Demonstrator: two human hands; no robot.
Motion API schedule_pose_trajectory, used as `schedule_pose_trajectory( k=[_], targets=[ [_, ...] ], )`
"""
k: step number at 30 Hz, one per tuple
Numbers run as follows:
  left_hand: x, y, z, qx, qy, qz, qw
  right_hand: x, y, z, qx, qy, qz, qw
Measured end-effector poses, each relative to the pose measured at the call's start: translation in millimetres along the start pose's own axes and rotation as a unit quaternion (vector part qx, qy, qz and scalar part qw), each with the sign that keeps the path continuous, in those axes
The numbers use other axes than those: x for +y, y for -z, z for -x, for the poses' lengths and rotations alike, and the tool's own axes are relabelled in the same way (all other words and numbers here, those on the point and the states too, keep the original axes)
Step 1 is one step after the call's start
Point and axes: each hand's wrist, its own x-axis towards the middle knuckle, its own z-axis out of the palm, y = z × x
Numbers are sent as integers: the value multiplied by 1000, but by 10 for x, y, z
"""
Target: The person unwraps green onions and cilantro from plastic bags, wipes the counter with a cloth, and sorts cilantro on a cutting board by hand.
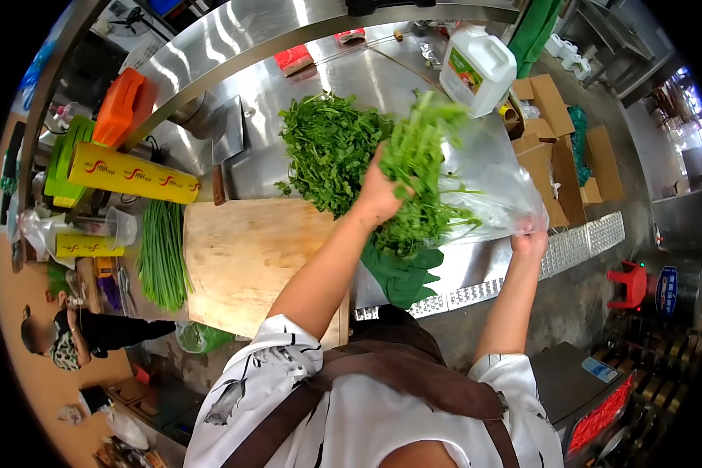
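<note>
My left hand (380, 189) is closed round a bunch of leafy green herbs (425, 148), some of whose leaves are blurred. At the right, my right hand (529, 239) grips the edge of a clear plastic bag (495, 191). The bag lies just right of the bunch, with a few stems over its near side. A larger heap of herbs (324, 144) rests on the steel table (366, 74) left of the bunch. Below the bunch, a green cloth or glove (404, 277) hangs at the table's front edge.
A wooden board (249, 257) lies at the left, with long green stalks (162, 253) beside it. A cleaver (228, 136) sits behind the board. A white jug (477, 70) stands at the back right. Cardboard boxes (546, 164) are right of the table. Another person (70, 339) stands far left.
</note>
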Motion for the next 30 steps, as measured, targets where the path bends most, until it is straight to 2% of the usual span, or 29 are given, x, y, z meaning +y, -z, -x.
schedule_pose_trajectory(
  k=[1,2,3,5,8,10,11,12,14,15,17,18,20,21,22,24,26,27,28,29,30],
  targets=[
    [10,74,-24,5,42,-12,999,19,37,-38,-18,-2,31,999],
    [12,114,-61,4,42,-12,999,44,75,-68,-35,-6,64,997],
    [12,153,-93,47,40,4,998,64,97,-46,-51,-11,99,994],
    [8,267,-142,95,53,61,992,89,125,-13,-56,3,97,994],
    [67,470,-295,197,36,65,978,32,55,118,-71,42,94,992],
    [193,636,-417,261,126,79,954,-34,132,159,-70,63,99,991],
    [616,508,-386,306,213,60,926,-88,203,133,-74,62,97,991],
    [95,953,-737,284,248,101,921,-146,275,109,-74,62,95,991],
    [428,795,-779,218,213,170,937,-265,426,66,-80,60,111,989],
    [342,780,-891,216,215,170,937,-306,493,66,-85,56,130,986],
    [-8,814,-1313,240,191,148,940,-406,548,185,-44,42,125,990],
    [-171,813,-1486,242,232,46,941,-456,577,249,-6,27,121,992],
    [-341,592,-1758,330,280,-29,901,-572,684,306,-21,21,124,992],
    [-350,458,-1814,355,297,-53,885,-647,706,378,-75,8,97,992],
    [-188,296,-1791,355,313,-50,879,-731,681,485,-128,-3,69,989],
    [-79,111,-1768,346,333,-49,876,-844,627,718,-116,26,85,989],
    [-117,132,-1832,226,296,-205,905,-942,659,883,-112,111,199,967],
    [64,36,-1664,190,237,-281,910,-1026,740,841,-282,35,112,952],
    [267,-71,-1355,150,180,-351,907,-1109,822,795,-427,-69,44,900],
    [266,-108,-1114,124,40,-486,864,-912,573,967,-220,45,90,970],
    [276,-156,-899,99,-112,-597,788,-827,476,992,-113,109,103,982]
  ],
)
